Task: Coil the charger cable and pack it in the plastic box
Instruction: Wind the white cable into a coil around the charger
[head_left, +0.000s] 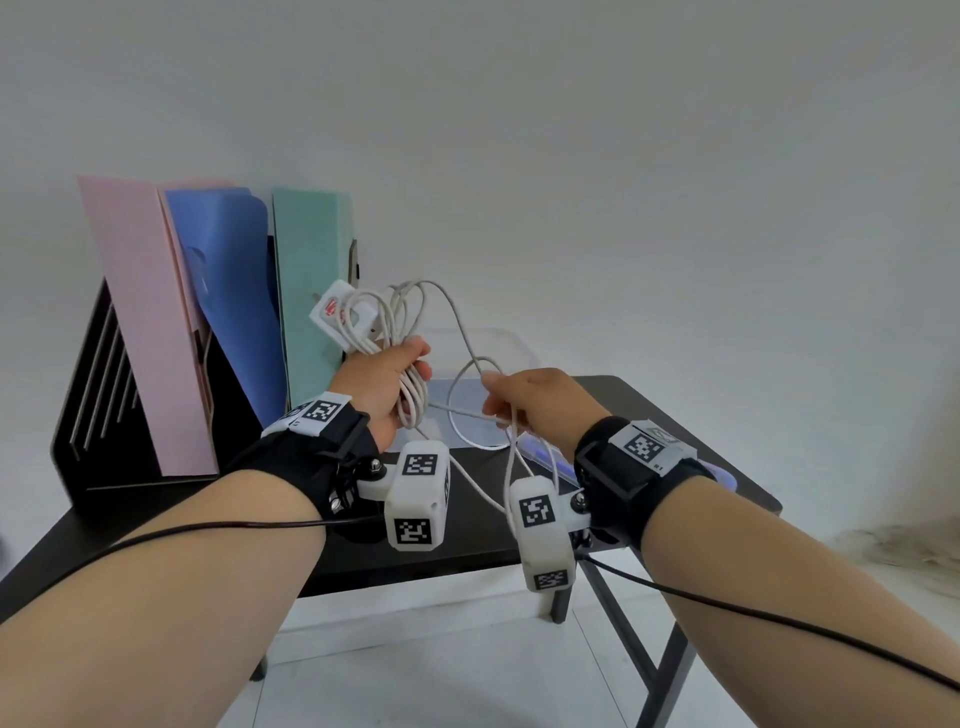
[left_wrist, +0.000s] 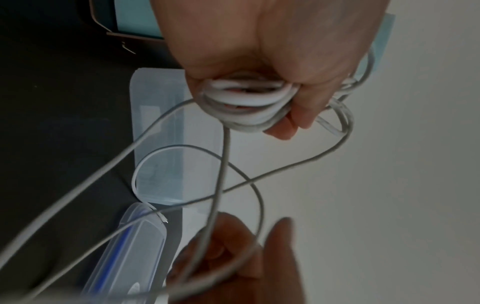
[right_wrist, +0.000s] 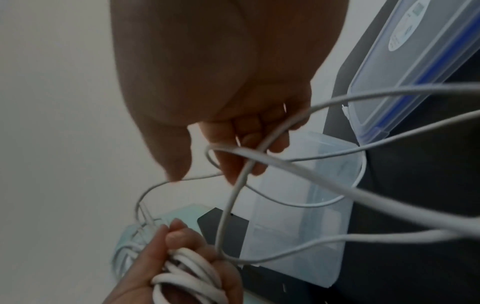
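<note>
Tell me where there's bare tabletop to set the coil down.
Bare table lies at the near edge, between the file rack and lid. The far side is crowded: plastic box, with loose cable hanging between left hand and right hand.

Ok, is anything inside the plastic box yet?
The plastic box looks empty through its clear walls. The left hand and cable loops cover its left end, so that corner cannot be checked.
</note>
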